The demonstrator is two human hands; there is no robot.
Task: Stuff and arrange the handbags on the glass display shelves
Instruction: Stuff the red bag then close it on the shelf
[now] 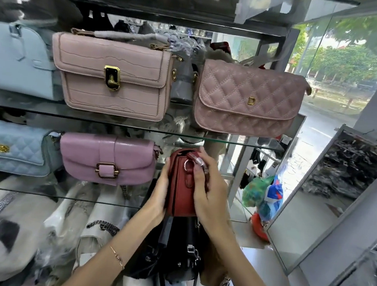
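Observation:
A small red handbag (pixel 181 188) is held edge-on in front of the lower glass shelf (pixel 38 193). My left hand (pixel 160 193) grips its left side. My right hand (pixel 208 191) wraps round its right side, fingers near the silver ring and wrapped strap at its top. On the upper glass shelf (pixel 138 126) stand a pink croc-textured bag (pixel 113 76) with a gold clasp and a quilted pink bag (pixel 247 100). A purple-pink buckle bag (pixel 107 160) sits on the lower shelf to the left of the red bag.
Light blue bags stand at the left: a smooth light blue bag (pixel 14 59) above, a quilted light blue bag (pixel 10 145) below. A black bag (pixel 178 253) and plastic-wrapped bags (pixel 34 231) lie under my arms. A coloured plastic bag (pixel 263 195) hangs to the right, near a tilted mirror (pixel 331 195).

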